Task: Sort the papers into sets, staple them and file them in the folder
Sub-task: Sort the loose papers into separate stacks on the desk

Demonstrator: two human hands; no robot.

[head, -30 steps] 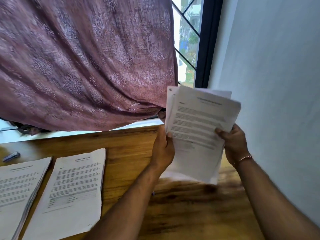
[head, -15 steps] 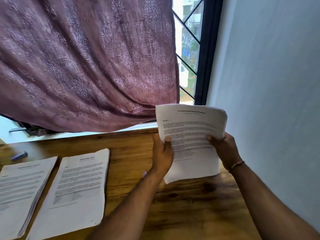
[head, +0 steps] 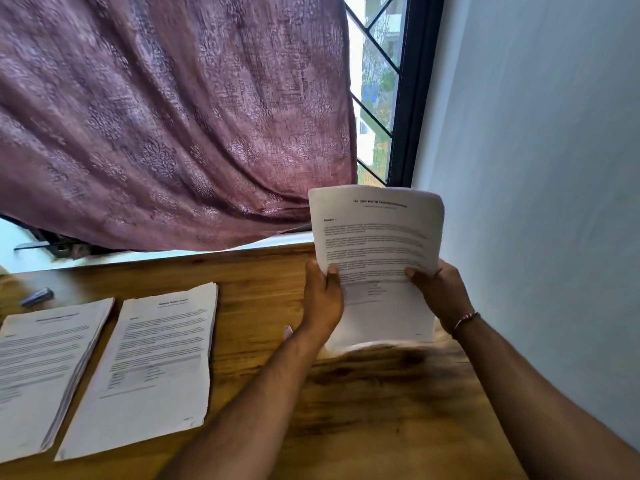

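The sheaf of papers [head: 377,251] stands nearly upright over the right end of the wooden table [head: 346,410], its lower edge blurred near the tabletop; the left hand [head: 323,299] grips its left margin, thumb on the front page; the right hand [head: 440,296] pinches the right margin likewise; the step looks like squaring the set, so a loose hold and flat taps should settle the thin, limp sheets flush; the top corners curl. Two flat printed stacks [head: 152,368] lie well to the left on grained wood.

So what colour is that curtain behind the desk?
The curtain is mauve with a faint floral pattern; head view.
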